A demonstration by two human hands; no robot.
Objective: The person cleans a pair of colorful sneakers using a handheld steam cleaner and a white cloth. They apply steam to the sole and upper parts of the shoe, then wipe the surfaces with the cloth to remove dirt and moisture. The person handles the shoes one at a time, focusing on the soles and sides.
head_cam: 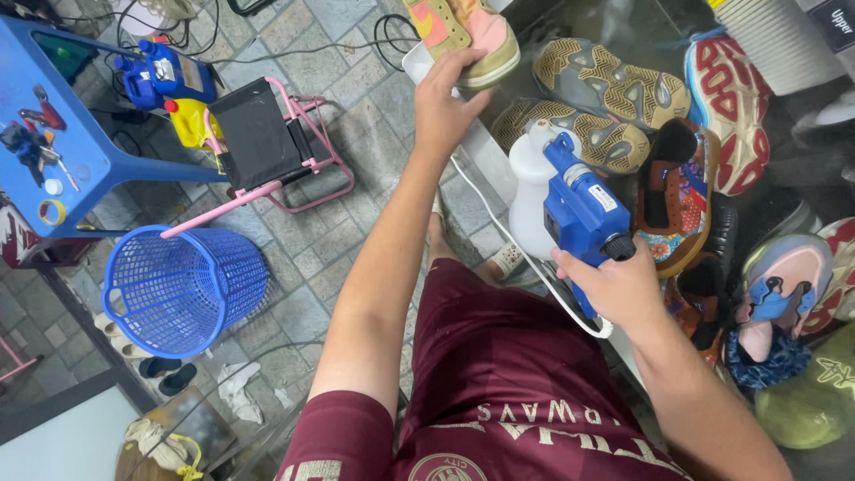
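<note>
My left hand [448, 100] reaches forward and grips a pink, yellow and tan sneaker [468, 31] by its sole at the top of the view. My right hand [616, 287] is closed around the handle of a blue electric spray gun [579, 209] with a white tank [531, 191]; its white cord [525, 258] loops down past my wrist. The gun sits just left of several shoes lying on a dark surface, closest to a brown and orange shoe [674, 191].
Two tan patterned soles [606, 85], a red and white sole [730, 107] and a pink and blue sneaker [784, 285] lie to the right. On the tiled floor to the left stand a blue basket [183, 285], a pink folding chair [267, 142] and a blue table [62, 142].
</note>
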